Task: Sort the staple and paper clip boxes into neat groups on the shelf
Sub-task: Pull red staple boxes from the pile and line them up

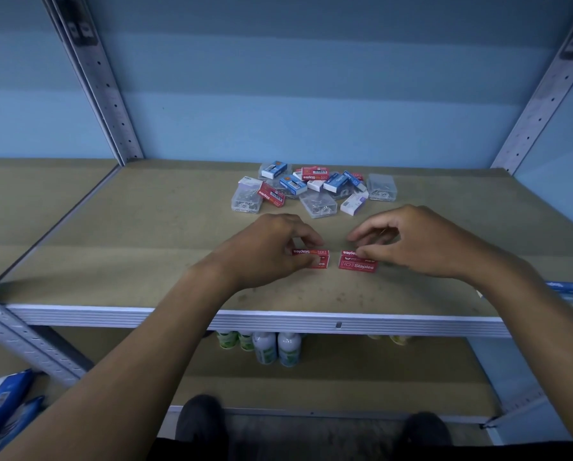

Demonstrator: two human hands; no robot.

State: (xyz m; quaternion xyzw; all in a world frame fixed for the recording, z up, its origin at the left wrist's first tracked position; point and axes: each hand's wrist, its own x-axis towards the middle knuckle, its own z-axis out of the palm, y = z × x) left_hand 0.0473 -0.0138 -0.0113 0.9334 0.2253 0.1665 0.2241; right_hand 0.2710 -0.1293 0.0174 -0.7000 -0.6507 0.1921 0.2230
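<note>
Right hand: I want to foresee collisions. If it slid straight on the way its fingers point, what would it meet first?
The right hand points leftward, so probably the left hand, whose fingers grip the left red staples box. Depth is unclear, so it might pass behind it.
</note>
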